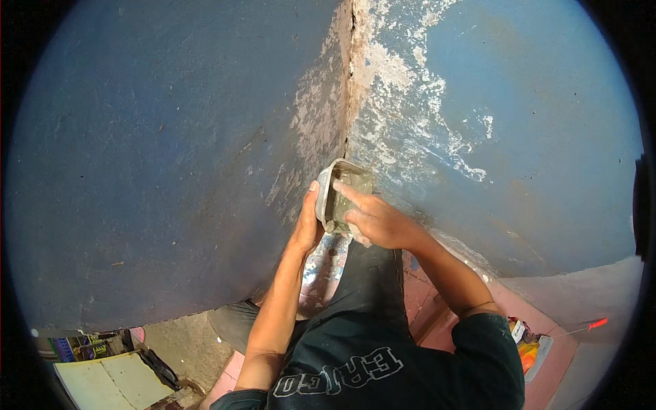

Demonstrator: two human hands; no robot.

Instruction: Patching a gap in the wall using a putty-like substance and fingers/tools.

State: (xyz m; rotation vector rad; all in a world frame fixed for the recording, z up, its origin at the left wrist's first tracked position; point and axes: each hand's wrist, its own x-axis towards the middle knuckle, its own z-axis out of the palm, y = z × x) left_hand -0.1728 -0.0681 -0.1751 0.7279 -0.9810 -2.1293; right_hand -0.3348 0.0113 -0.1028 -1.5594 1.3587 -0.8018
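A shallow grey tub (322, 198) with rounded corners is tilted in front of the wall corner. Its inside is smeared with wet grey-green paste (339, 208). My left hand (309, 220) grips the tub by its left side, thumb up along the wall of the tub. Over the opening is my right hand (383, 222), with one finger stretched into the tub and another digit apart below it. Pale residue coats those fingertips, and I see no tool in them. Above the tub runs a dark vertical crack (351, 82) where the two walls meet.
Blue walls rise at the left (171, 137) and right (547, 137), with peeling paint (389, 89) beside the corner. Pink tiles (420, 297) lie below. A pale board (113, 383) and assorted items stand lower left; colourful packages (527, 352) lie lower right.
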